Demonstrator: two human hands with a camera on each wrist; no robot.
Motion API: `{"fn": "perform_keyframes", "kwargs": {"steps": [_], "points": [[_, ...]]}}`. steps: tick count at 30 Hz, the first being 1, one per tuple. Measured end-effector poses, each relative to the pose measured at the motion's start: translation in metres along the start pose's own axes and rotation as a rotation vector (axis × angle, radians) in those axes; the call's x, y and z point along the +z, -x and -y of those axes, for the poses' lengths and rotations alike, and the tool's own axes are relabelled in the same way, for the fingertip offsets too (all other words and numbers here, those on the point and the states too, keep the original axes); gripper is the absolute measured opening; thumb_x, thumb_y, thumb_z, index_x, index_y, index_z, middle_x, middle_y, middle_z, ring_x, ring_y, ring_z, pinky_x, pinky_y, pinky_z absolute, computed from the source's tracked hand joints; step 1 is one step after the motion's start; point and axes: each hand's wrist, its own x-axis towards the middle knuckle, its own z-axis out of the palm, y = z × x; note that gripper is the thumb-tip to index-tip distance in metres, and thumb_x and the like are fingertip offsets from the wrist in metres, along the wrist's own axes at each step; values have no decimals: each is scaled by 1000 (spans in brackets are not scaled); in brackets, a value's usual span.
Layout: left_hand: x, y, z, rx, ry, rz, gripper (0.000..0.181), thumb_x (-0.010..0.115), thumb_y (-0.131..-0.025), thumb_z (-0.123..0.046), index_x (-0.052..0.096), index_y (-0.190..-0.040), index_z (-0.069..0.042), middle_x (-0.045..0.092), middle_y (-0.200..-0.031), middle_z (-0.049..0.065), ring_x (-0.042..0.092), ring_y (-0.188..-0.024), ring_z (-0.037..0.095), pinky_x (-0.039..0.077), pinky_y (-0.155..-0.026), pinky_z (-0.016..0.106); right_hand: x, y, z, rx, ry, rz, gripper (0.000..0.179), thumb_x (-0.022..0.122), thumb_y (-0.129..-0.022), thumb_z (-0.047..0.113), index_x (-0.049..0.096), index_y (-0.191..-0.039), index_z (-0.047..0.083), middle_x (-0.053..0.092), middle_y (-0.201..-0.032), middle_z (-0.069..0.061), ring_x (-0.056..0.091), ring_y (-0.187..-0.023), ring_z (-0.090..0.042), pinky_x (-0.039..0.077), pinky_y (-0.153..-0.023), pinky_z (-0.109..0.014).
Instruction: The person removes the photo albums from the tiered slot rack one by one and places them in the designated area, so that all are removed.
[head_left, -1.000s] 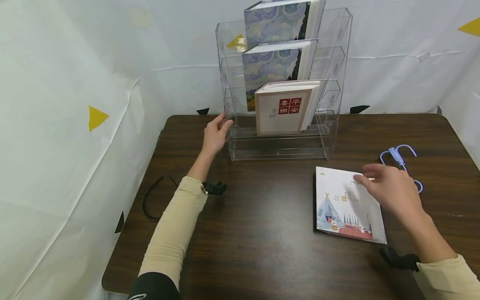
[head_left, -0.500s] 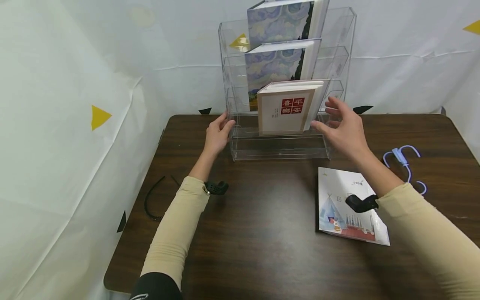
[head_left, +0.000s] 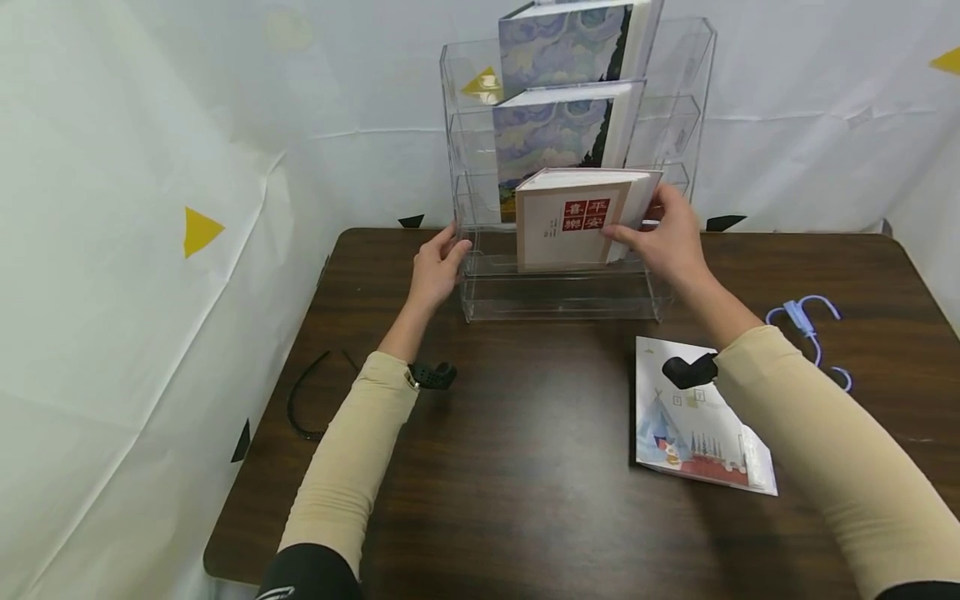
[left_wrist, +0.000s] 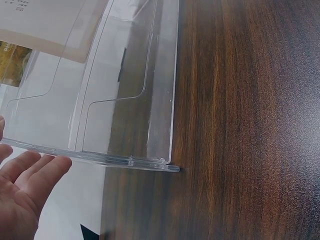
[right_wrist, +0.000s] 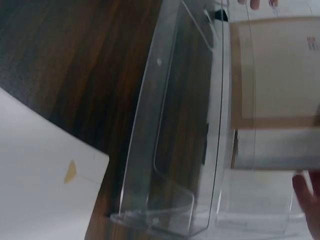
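Note:
A cream book with red square characters (head_left: 553, 243) stands in a clear acrylic rack (head_left: 558, 310). My right hand (head_left: 670, 243) grips its right side, the thumb across the front cover and the fingers behind. The book's top edge leans slightly forward. In the right wrist view, only the fingertips (right_wrist: 306, 197) show beside its page edge. At the rack's left side, my left hand (head_left: 433, 268) rests against the panel edge; its fingers (left_wrist: 47, 180) reach along the panel fairly straight in the left wrist view.
Two books with painted covers, an upper (head_left: 562, 46) and a lower (head_left: 551, 133), fill higher tiers. A white illustrated book (head_left: 686, 446) lies on the dark wooden table (head_left: 517, 467), partly under my right forearm. Beyond it is a blue hook-shaped object (head_left: 799, 317). A black cord (head_left: 294, 404) lies left.
My right hand has moved from over the white book up to the rack and taken hold of the cream book, whose top has tipped slightly forward. My left hand stays at the rack.

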Motion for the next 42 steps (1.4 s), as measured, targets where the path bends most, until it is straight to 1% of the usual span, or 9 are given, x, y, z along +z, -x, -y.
{"fn": "perform_keyframes", "kwargs": {"steps": [4, 7, 15, 22, 24, 27, 30, 36, 42], "points": [[0, -1, 2, -2, 2, 7, 53, 60, -99, -30, 47, -148, -18, 63, -130, 9, 65, -107, 24, 58, -76, 37, -1, -2, -6, -53, -60, 112, 62, 74, -89, 13, 39, -139, 3, 55, -133, -19, 57, -119, -34, 48, -96, -50], [1, -3, 3, 7, -3, 2, 53, 60, -99, -30, 47, -148, -17, 63, -130, 9, 65, -106, 25, 58, -76, 39, -2, -2, -9, -92, -80, 135, 59, 73, -90, 12, 41, -139, 5, 58, -131, -18, 59, -117, -33, 48, -95, -51], [1, -2, 4, 3, 5, -3, 52, 60, -99, -30, 47, -148, -17, 63, -130, 10, 64, -108, 24, 58, -76, 39, -6, 4, -2, -121, -47, 109, 51, 74, -89, 15, 52, -135, 8, 62, -129, -15, 61, -114, -31, 50, -93, -49], [1, 1, 4, -2, 20, 6, 53, 60, -99, -31, 46, -148, -16, 62, -131, 11, 62, -114, 24, 57, -80, 44, -25, 18, 17, -199, -102, 47, 44, 74, -89, 11, 59, -130, 6, 65, -124, -14, 65, -107, -20, 54, -86, -30], [1, 1, 3, 5, 28, 14, 54, 59, -99, -31, 45, -149, -15, 61, -132, 12, 61, -115, 25, 56, -81, 46, -32, 25, 20, -193, -113, 29, 46, 73, -90, 13, 58, -132, 6, 65, -125, -15, 65, -106, -16, 54, -86, -30], [1, 0, 4, 13, 37, 22, 55, 59, -99, -32, 44, -149, -14, 61, -133, 12, 61, -116, 26, 56, -82, 48, -38, 40, 19, -148, -94, 29, 46, 72, -92, 19, 57, -132, 3, 64, -124, -17, 66, -101, -11, 55, -82, -25], [2, -1, 6, 12, 33, 21, 56, 59, -99, -33, 43, -149, -14, 61, -133, 11, 61, -115, 24, 56, -81, 47, -35, 60, 12, -37, -73, 91, 51, 70, -93, 28, 54, -134, 1, 63, -125, -20, 65, -99, -12, 55, -79, -24], [2, -2, 6, 16, 41, 16, 55, 59, -99, -31, 44, -149, -14, 61, -132, 12, 62, -114, 25, 55, -82, 50, -7, 102, -12, 226, -202, 319, 60, 68, -95, 30, 47, -135, -8, 62, -119, -28, 68, -89, -14, 58, -71, -32], [2, -1, 4, 1, 48, 21, 55, 59, -99, -32, 44, -149, -14, 61, -133, 12, 61, -117, 25, 55, -84, 48, 22, 132, -30, 372, -230, 444, 58, 69, -94, 27, 48, -130, -13, 68, -106, -21, 70, -82, -21, 59, -67, -38]]}}
